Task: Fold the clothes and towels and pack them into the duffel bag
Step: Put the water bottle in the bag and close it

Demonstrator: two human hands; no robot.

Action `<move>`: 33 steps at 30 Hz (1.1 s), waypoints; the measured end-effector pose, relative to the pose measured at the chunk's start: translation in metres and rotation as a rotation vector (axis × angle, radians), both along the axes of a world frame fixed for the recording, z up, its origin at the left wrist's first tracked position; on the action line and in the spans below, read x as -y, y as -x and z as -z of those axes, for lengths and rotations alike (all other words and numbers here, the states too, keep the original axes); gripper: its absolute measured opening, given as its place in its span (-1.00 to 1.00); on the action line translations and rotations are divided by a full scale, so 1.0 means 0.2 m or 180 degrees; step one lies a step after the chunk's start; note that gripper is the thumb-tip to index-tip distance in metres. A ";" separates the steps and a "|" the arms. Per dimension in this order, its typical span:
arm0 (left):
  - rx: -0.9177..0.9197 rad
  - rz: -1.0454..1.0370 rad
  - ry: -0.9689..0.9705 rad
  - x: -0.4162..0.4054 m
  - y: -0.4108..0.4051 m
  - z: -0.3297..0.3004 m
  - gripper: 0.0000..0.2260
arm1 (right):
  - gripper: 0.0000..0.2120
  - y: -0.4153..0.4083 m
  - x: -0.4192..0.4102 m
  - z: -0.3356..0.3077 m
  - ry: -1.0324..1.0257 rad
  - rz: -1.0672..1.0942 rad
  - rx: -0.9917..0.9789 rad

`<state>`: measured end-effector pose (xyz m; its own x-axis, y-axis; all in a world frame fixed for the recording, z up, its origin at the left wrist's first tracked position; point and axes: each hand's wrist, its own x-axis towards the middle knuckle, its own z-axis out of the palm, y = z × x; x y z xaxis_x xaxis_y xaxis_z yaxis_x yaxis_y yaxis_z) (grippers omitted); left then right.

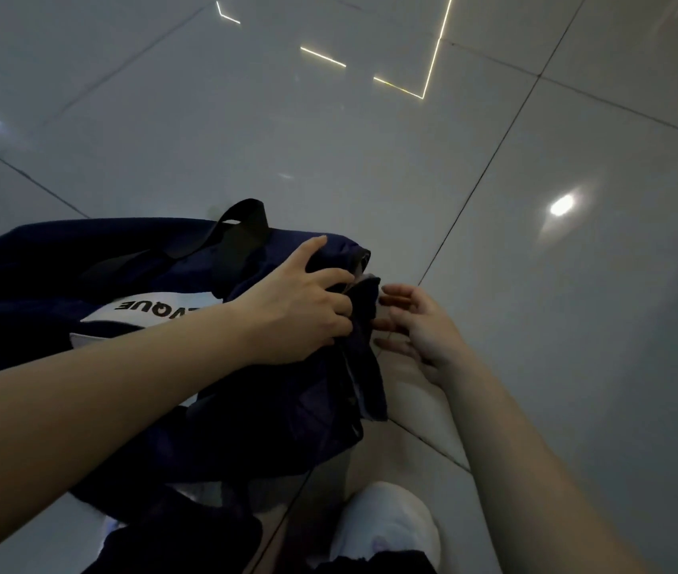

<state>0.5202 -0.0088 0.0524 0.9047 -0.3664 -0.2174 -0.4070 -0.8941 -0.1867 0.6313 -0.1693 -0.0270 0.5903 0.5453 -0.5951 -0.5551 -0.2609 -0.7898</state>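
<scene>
A dark navy duffel bag (80,263) with black strap handles (242,229) lies on the tiled floor at the left centre. A white patch with black lettering (151,310) shows on it. My left hand (300,300) grips the bunched navy fabric at the bag's right end. My right hand (416,329) hovers just right of that end, fingers relaxed and spread, fingertips close to the fabric edge. What is inside the bag is hidden.
Glossy grey floor tiles (370,138) with dark grout lines stretch all around and reflect ceiling lights. My white shoe (387,524) and a dark trouser leg (180,540) are at the bottom, close to the bag.
</scene>
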 end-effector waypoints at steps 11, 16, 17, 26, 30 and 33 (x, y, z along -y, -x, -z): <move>0.0598 0.0067 0.0983 -0.11 0.06 -0.01 -0.76 | -0.69 -0.25 -0.24 0.24 0.0512 -0.1158 0.0064; 0.0604 0.0057 0.1164 -0.13 0.11 -0.08 -0.77 | -0.81 -0.22 -0.25 0.22 0.0432 -0.1413 0.0108; 0.0605 0.0068 0.1147 -0.13 0.12 -0.09 -0.77 | -0.83 -0.20 -0.25 0.20 0.0449 -0.1397 0.0175; 0.0817 0.0072 0.0913 -0.17 0.14 -0.05 -0.82 | -0.84 -0.18 -0.13 -0.15 0.0067 -0.0790 0.1257; 0.0878 -0.0466 0.1332 -0.16 0.16 -0.05 -0.63 | -0.81 -0.10 -0.12 -0.31 -0.0169 -0.0929 0.1465; 0.0901 -0.0841 0.1701 -0.15 0.15 -0.06 -0.55 | -0.82 -0.07 -0.09 -0.36 -0.0055 -0.0993 0.1573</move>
<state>0.4898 0.0206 0.0649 0.9745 -0.1157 0.1923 -0.1615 -0.9565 0.2429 0.6463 -0.1504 0.0448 0.6055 0.7451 -0.2795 -0.0187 -0.3378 -0.9410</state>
